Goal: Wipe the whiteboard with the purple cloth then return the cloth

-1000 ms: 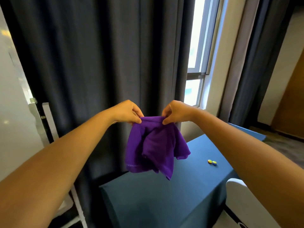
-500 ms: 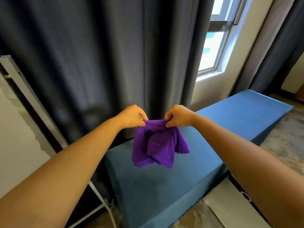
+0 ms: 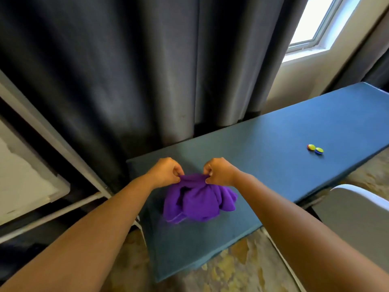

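The purple cloth (image 3: 197,201) hangs bunched from its top edge, its lower folds down at the blue table (image 3: 273,144) top near the table's left end. My left hand (image 3: 165,172) pinches the cloth's upper left corner and my right hand (image 3: 220,171) pinches the upper right, the two hands close together. The whiteboard (image 3: 23,182) shows at the left edge on its white frame, tilted in the view; only its lower corner is visible.
Dark grey curtains (image 3: 147,70) hang behind the table. Two small round magnets (image 3: 315,149) lie on the table to the right. A white chair (image 3: 355,213) stands at the right, and a window (image 3: 315,22) is at the top right. Patterned carpet lies below.
The view has tilted down and my hands have lowered the cloth from mid-air to just above the table's left end. Both hands kept their grip.
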Tool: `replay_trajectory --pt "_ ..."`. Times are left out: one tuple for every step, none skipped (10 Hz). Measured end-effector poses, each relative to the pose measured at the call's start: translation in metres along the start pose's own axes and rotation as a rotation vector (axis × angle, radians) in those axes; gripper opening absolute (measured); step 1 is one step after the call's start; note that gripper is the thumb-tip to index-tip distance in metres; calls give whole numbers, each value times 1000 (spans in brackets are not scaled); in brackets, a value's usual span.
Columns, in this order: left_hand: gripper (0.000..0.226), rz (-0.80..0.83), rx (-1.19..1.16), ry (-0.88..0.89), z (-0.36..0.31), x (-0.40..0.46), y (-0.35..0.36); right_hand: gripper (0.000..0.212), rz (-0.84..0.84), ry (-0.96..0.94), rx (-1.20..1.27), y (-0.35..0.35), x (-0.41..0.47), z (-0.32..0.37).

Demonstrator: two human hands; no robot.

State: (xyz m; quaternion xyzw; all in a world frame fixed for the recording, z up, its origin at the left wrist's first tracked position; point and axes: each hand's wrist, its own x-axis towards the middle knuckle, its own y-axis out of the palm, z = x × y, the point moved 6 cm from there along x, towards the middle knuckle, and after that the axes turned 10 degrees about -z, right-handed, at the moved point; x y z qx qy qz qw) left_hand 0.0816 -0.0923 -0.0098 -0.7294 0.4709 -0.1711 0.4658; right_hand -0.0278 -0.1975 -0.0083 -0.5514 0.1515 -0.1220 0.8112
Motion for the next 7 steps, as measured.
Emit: replay_trajectory --pt "22 26 -26 -30 13 2 14 16 16 2 -2 19 4 -3" --pt "22 41 -76 -59 22 4 25 15 50 15 6 31 6 -8" --pt "22 46 -101 -81 26 2 38 16 79 20 23 41 5 -12" --pt "22 56 -100 -83 29 -1 48 16 94 28 27 48 2 -13" --pt "22 60 -123 -88 31 -2 55 16 98 31 34 51 0 -13" --pt "22 74 -114 -106 29 -2 50 17 118 35 36 44 0 -9" --pt "23 81 -112 -112 19 -3 38 20 141 39 48 30 -1 -2"
